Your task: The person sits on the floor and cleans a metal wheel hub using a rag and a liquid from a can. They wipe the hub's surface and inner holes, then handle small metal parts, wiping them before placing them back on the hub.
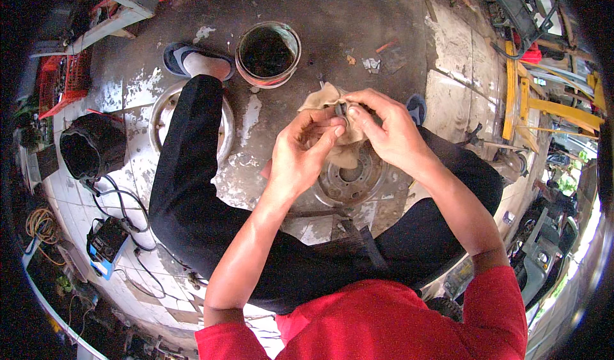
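Note:
Both my hands meet over the floor in front of me, around a tan rag point(328, 96) and a small dark metal part point(341, 110). My left hand point(300, 144) is closed, its thumb and fingers pressed together against the rag and the near side of the part. My right hand point(388, 129) pinches the part between thumb and forefinger, with cloth bunched beside its fingertips. Fingers hide much of the part, so its exact kind does not show. Below the rag lies a round steel wheel rim point(352, 177), partly covered by cloth and hands.
A bucket point(268, 81) with dark contents stands ahead. Another wheel rim point(227, 129) lies behind my left leg. To the left are a black cylindrical container point(96, 145), a blue-black device point(107, 248) with cables, and a red crate point(64, 81). A yellow metal frame point(510, 94) stands right.

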`<control>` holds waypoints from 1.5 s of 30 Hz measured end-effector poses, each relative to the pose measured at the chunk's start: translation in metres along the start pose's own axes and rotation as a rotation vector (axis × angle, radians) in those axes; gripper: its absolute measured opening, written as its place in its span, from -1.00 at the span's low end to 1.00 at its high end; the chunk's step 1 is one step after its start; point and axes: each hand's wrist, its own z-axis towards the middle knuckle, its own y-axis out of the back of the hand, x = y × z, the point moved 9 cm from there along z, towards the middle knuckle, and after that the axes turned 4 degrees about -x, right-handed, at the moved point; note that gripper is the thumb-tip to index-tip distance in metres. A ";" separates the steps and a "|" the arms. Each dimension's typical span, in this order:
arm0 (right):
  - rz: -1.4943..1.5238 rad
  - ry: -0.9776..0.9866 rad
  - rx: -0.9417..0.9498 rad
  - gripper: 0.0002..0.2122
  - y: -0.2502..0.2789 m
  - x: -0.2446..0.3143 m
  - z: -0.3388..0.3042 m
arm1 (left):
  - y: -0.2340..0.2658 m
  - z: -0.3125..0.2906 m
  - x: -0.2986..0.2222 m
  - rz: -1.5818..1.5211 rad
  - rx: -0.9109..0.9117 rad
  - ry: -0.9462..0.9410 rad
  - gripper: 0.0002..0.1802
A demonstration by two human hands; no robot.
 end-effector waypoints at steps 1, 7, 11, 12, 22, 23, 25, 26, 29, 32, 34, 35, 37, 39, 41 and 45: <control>0.019 -0.024 -0.014 -0.79 0.002 -0.001 0.001 | 0.003 0.002 -0.009 0.115 -0.014 -0.087 -0.64; 0.445 -0.164 0.029 -0.78 -0.001 0.000 -0.005 | 0.009 0.009 -0.032 0.593 -0.118 -0.423 -0.50; 0.609 -0.218 0.054 -0.77 0.000 -0.009 -0.003 | 0.018 0.017 -0.013 0.472 -0.043 -0.190 -0.64; 0.632 -0.202 0.042 -0.77 0.001 -0.008 -0.001 | 0.017 0.015 -0.030 0.407 -0.032 -0.325 -0.75; 0.589 -0.197 0.116 -0.83 -0.008 0.007 -0.011 | -0.006 -0.010 -0.077 0.349 0.086 -0.539 -0.60; 0.597 -0.205 0.085 -0.84 -0.008 0.007 -0.012 | -0.006 -0.010 -0.074 0.319 0.101 -0.492 -0.62; 0.611 -0.219 0.023 -0.84 -0.009 0.008 -0.015 | -0.004 -0.011 -0.072 0.166 0.032 -0.454 -0.74; 0.563 -0.173 0.011 -0.84 -0.008 0.011 -0.015 | -0.002 -0.010 -0.067 0.092 0.019 -0.434 -0.77; 0.407 -0.057 -0.038 -0.81 -0.005 0.016 -0.015 | 0.003 -0.008 -0.038 -0.193 -0.079 -0.163 -0.84; 0.137 0.100 -0.104 -0.79 0.001 0.031 -0.013 | -0.004 -0.018 -0.009 -0.530 -0.131 0.190 -0.82; 0.041 0.198 -0.100 -0.80 0.008 0.050 -0.010 | -0.007 -0.018 -0.013 -0.547 -0.043 0.192 -0.79; -0.007 0.246 -0.097 -0.80 0.009 0.057 -0.010 | -0.008 -0.019 -0.016 -0.556 0.001 0.194 -0.78; -0.022 0.236 -0.075 -0.82 0.007 0.053 -0.011 | 0.002 -0.018 -0.032 -0.250 -0.016 -0.003 -0.71; -0.002 0.188 -0.056 -0.84 0.005 0.051 -0.011 | 0.003 -0.023 -0.049 -0.083 0.001 -0.237 -0.68; 0.046 0.095 -0.041 -0.86 0.005 0.052 -0.011 | 0.005 -0.026 -0.063 0.145 -0.064 -0.391 -0.64; 0.255 -0.138 0.015 -0.89 -0.001 0.034 -0.009 | -0.002 -0.033 -0.091 0.487 -0.069 -0.613 -0.61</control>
